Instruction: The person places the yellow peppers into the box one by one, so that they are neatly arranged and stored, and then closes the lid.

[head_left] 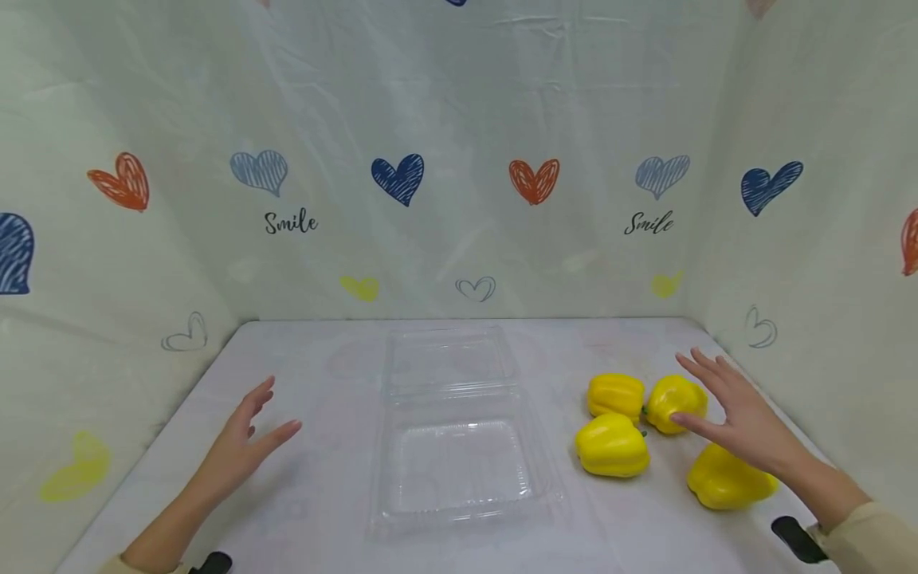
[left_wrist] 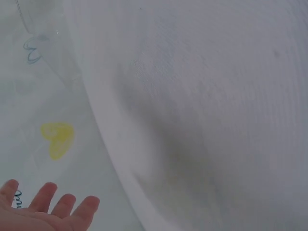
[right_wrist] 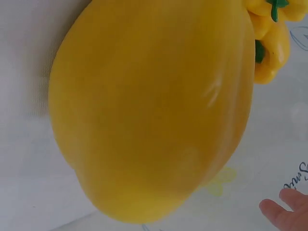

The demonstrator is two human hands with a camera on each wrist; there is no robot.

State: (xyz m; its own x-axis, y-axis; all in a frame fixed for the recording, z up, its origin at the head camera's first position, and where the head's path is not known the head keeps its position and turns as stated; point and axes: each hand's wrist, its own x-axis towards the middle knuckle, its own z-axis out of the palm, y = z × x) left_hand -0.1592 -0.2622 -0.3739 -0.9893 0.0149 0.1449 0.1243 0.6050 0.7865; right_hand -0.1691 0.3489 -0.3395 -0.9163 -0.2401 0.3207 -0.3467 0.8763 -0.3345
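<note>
At the right of the head view, the right hand (head_left: 739,418) hangs over the yellow peppers with straight, parted fingers and nothing in their grasp. Its thumb covers part of the rear right pepper (head_left: 676,392), and the palm hides the top of the near right pepper (head_left: 726,480); whether skin touches either, I cannot tell. The right wrist view shows only fingertips at lower right, while one pepper, cut off by the top edge, fills most of the frame.

At lower left, the left hand (head_left: 237,446) is raised, thumb well apart from the fingers, which partly hide one another; it holds nothing.

Left of the right hand are the rear left pepper (head_left: 614,394) and the front left pepper (head_left: 610,448), its stem barely visible. Centre frame, a clear plastic container (head_left: 459,470) lies with its lid folded back, its edges hard to trace against the white table (head_left: 315,494). Both sleeves (head_left: 878,538) are cut off by the frame; behind hangs a heart-printed curtain (head_left: 466,104).
</note>
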